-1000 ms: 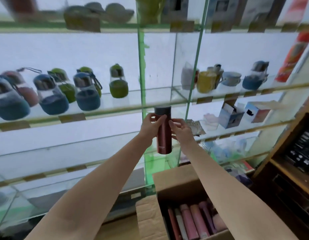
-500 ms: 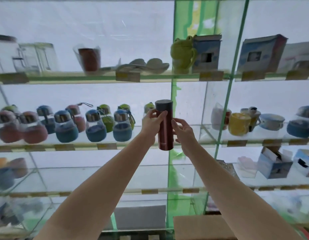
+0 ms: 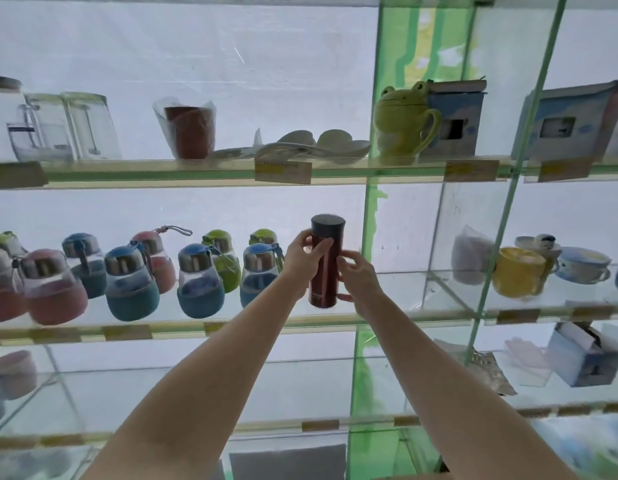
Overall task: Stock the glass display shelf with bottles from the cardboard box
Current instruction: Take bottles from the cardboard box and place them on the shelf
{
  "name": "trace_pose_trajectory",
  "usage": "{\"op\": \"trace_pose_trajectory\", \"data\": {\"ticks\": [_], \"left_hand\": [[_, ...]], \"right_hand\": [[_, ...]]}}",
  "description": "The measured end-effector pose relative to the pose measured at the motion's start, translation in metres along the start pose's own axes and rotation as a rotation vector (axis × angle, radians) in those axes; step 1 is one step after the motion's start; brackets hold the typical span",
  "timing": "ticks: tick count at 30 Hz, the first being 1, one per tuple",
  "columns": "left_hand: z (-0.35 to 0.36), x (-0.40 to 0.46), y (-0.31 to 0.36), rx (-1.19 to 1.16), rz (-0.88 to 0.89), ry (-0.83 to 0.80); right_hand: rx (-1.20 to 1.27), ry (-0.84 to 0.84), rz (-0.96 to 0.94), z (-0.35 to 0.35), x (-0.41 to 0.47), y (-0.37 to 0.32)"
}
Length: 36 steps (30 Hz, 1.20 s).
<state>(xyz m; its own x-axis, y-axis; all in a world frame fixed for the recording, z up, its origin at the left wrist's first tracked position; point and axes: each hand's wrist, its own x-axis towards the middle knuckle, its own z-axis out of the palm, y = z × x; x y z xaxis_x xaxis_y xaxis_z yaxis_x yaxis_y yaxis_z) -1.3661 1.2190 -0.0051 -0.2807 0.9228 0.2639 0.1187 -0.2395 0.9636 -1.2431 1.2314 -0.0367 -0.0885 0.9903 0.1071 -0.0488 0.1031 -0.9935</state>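
A slim dark red bottle (image 3: 324, 268) with a black cap stands upright in front of the middle glass shelf (image 3: 387, 299), its base just above the shelf's front edge. My left hand (image 3: 302, 256) grips its upper body from the left. My right hand (image 3: 359, 275) holds its lower body from the right. Several round bottles (image 3: 196, 282) with blue, red and green sleeves fill the shelf to the left of it. The cardboard box is out of view.
A green glass upright (image 3: 371, 237) rises just right of the bottle. A frog mug (image 3: 401, 123), boxes and a red cup (image 3: 189, 129) sit on the shelf above. Mugs, one yellow (image 3: 518, 271), stand on the right section. Lower shelves hold boxes and packets.
My view has tilted upward, so the cardboard box dropped out of sight. Both hands have lifted the red bottle from below the middle shelf to the level of that shelf.
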Motion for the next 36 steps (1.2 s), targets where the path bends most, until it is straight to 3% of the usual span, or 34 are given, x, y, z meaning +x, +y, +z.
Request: {"op": "trace_pose_trajectory", "data": {"ticks": [9, 16, 22, 25, 36], "left_hand": [[0.004, -0.008, -0.019, 0.081, -0.043, 0.058], [0.016, -0.063, -0.020, 0.183, -0.131, 0.228], [0.058, -0.133, -0.052, 0.057, -0.262, 0.059], [0.077, -0.173, -0.080, 0.079, -0.391, 0.003], [0.142, -0.270, -0.153, 0.130, -0.586, -0.275]], "right_hand": [[0.011, 0.061, 0.042, -0.004, -0.001, 0.025], [0.178, 0.097, 0.041, -0.029, -0.029, 0.029], [0.164, 0.194, 0.122, -0.067, -0.077, 0.078], [0.100, 0.224, 0.226, -0.102, -0.116, 0.113], [-0.012, 0.316, 0.422, -0.206, -0.226, 0.188]]}}
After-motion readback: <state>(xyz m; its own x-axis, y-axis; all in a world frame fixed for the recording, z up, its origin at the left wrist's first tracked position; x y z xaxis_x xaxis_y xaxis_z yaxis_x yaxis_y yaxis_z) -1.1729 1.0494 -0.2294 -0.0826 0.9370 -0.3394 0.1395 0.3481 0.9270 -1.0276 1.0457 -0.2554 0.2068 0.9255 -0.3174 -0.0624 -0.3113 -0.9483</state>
